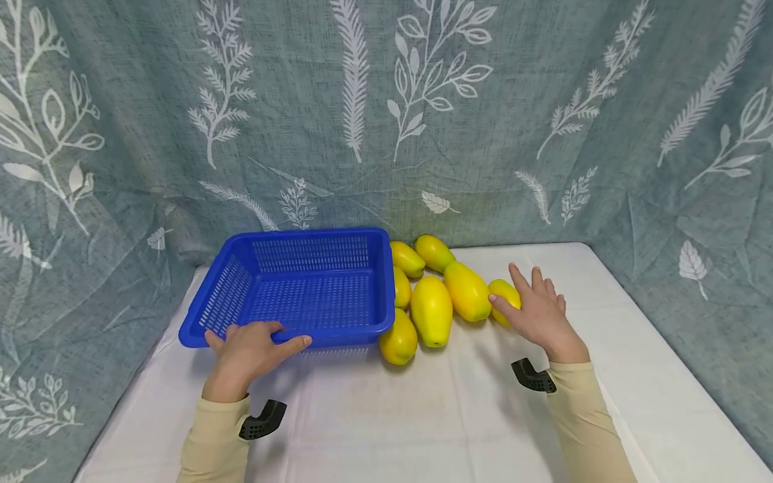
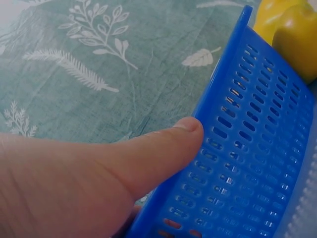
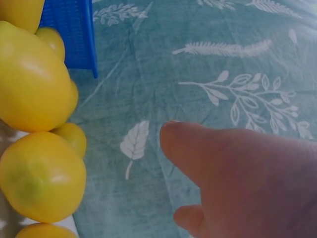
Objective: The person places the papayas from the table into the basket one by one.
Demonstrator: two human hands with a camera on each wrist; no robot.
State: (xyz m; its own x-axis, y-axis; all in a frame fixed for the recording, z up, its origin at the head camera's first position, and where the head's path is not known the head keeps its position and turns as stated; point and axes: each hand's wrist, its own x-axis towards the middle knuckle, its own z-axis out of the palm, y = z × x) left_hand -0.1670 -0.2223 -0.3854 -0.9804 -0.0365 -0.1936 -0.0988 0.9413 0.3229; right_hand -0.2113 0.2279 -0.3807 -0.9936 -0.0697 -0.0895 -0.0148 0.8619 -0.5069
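On the left of the table stands a blue slotted plastic basket (image 1: 386, 282) with nothing in it. My left hand (image 1: 250, 355) grips its near rim. In the left wrist view the thumb (image 2: 163, 151) lies on the outer face of the wall, and bits of finger show through the slots. Several yellow fruits lie close against the basket's right side, among them two larger, papaya-shaped ones (image 1: 431, 312). With fingers spread, my right hand (image 1: 537, 315) hovers by the rightmost small yellow fruit (image 1: 503, 300), its thumb overlapping that fruit in the head view. Nothing is in the right hand.
A white cloth covers the table (image 1: 386, 429). Behind it and at both sides hangs a grey-green curtain (image 1: 290, 121) with white leaf prints, close to the basket's far rim. A black device (image 1: 262, 419) is attached at each wrist.
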